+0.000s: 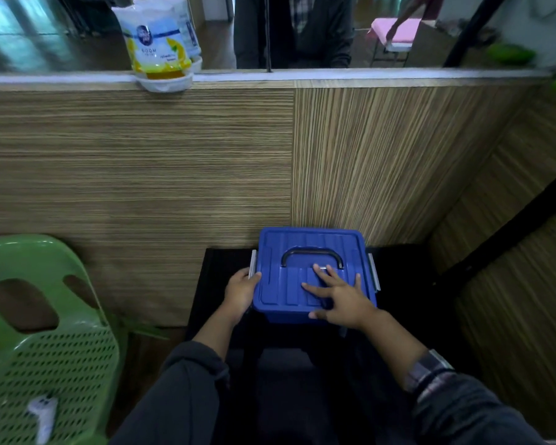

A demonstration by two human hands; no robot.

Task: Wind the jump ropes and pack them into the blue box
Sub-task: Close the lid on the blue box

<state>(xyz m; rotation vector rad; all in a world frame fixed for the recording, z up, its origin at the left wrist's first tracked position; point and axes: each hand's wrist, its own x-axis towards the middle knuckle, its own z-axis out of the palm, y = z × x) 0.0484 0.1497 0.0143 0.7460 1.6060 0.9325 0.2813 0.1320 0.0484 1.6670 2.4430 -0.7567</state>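
Observation:
The blue box [312,252] stands on a black table [219,261] in front of me, its lid on and its black handle [312,252] lying flat. My right hand [341,297] presses flat on the lid with fingers spread. My left hand [241,292] holds the box's left edge beside the grey side latch [253,263], thumb on the lid's rim. A second grey latch [373,271] sits on the right side. No jump rope is visible.
A green plastic chair [42,342] stands at the left with a white gadget [42,415] on its seat. A wood-panelled wall [174,162] rises right behind the table. On its ledge sits a white and yellow packet [154,43].

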